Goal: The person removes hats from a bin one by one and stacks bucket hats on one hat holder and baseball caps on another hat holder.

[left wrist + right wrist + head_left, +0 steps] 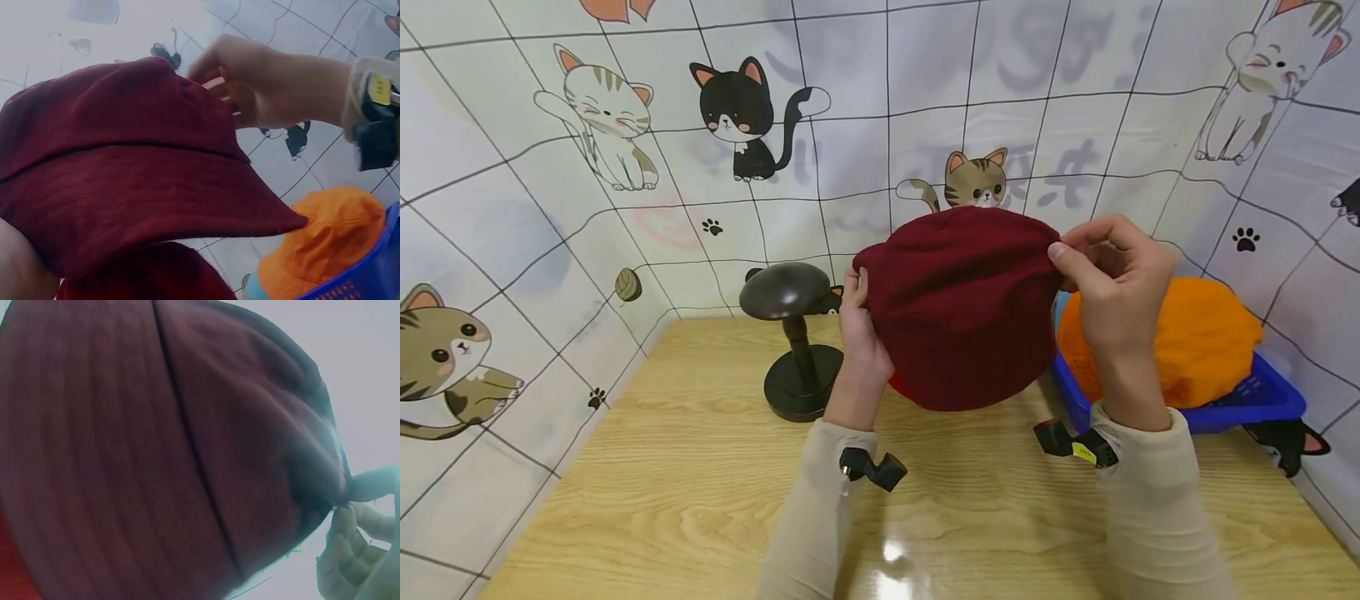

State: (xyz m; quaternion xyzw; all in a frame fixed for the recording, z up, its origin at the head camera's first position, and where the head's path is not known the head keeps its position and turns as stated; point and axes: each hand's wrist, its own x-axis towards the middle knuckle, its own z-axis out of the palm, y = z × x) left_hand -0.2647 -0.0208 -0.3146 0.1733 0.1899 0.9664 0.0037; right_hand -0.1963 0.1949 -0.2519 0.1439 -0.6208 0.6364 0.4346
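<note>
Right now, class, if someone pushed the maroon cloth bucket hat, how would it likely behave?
The hat would probably crumple: its crown creases beside the pinching right hand. Its ridged brim may flex less, holding a smooth flare.

Maroon bucket hat [962,317] — creased, held aloft

- The dark red hat [962,308] was matt woven-looking cloth, softly creased at the crown, its brim ridged with stitching.
- The orange hat [1206,337] looked like matt cloth too.
- The basket [1277,407] appeared to be smooth plastic.
- The black stand [785,290] had a smooth, glossy top.
- The tabletop [700,467] showed wood grain under a shiny finish.
- The sleeves [1157,500] were matt cloth.
</note>
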